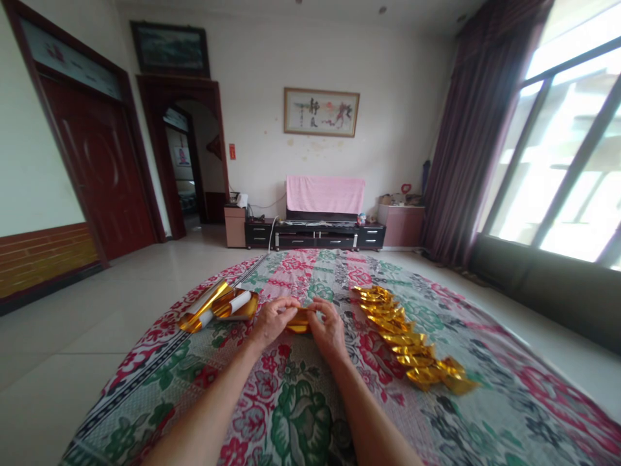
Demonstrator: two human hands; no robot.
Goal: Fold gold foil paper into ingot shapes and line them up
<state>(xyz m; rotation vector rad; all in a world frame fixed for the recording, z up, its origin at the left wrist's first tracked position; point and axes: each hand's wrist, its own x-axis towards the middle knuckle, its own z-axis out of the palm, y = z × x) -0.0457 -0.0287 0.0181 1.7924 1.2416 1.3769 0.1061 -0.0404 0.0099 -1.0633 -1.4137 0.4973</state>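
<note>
Between my two hands is a piece of gold foil paper (299, 321), partly folded and held just above the flowered cloth. My left hand (274, 321) pinches its left end with thumb and fingers. The right end sits in the closed fingers of my right hand (328, 327). To the right lies a row of several folded gold paper ingots (395, 323), overlapping one another and slanting towards me. At the left, curled gold foil sheets (206, 308) with white backs lie loosely together. My fingers hide the ends of the held piece.
The flowered cloth (301, 414) covers a round-edged surface under my arms. Beyond it, a low black TV cabinet (315, 241) stands by the wall, with a pink cloth (325, 194) above it. A purple curtain (478, 129) and a window are on the right, a red door (99, 162) on the left.
</note>
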